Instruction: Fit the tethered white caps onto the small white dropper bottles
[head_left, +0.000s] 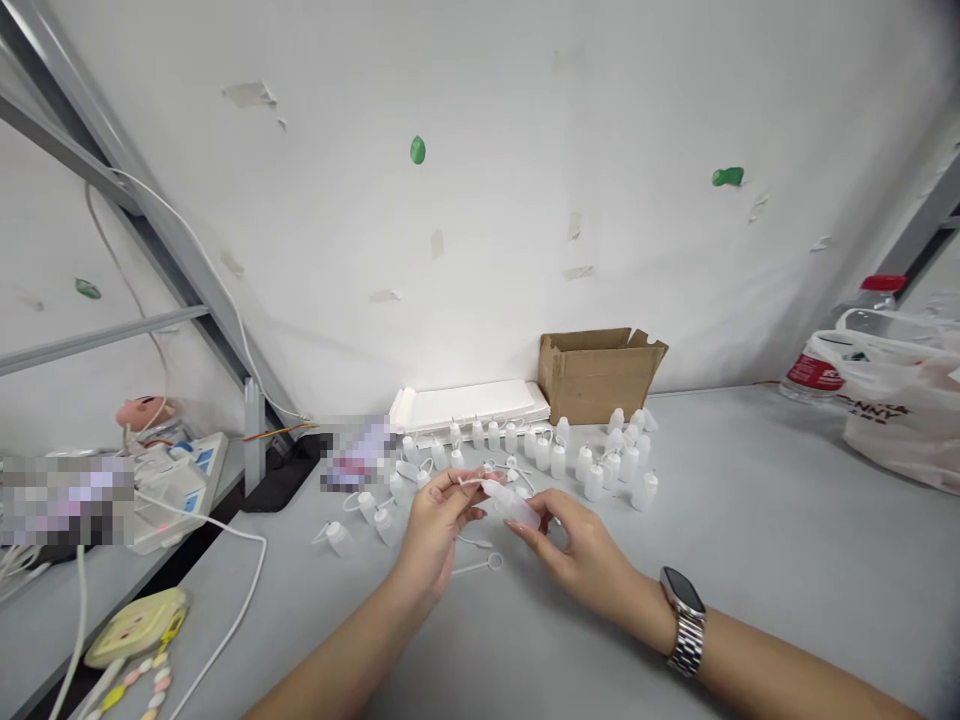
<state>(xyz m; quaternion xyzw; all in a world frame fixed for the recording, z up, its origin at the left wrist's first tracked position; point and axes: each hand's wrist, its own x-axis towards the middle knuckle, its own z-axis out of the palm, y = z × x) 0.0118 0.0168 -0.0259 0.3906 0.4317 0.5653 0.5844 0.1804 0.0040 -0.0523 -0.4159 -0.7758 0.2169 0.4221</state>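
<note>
Above the grey table, my right hand (581,545) grips a small translucent squeeze bottle (514,506) by its body. The bottle is tilted, its narrow top pointing up and to the left. My left hand (433,525) is closed at that top, with its fingertips pinching a thin white cap strap (472,481). Part of the strap is hidden by the fingers. Under my hands lies a loose white strap with a ring end (493,562). Several similar bottles (385,525) stand behind and left of my hands, many with looped straps, and more bottles (595,484) stand to the right.
Against the wall are an open cardboard box (600,385) and a stack of white flat packs (472,405). A plastic bag (900,410) and a large red-capped bottle (814,372) sit at right. White cables (251,590) and a yellow device (139,625) lie at left.
</note>
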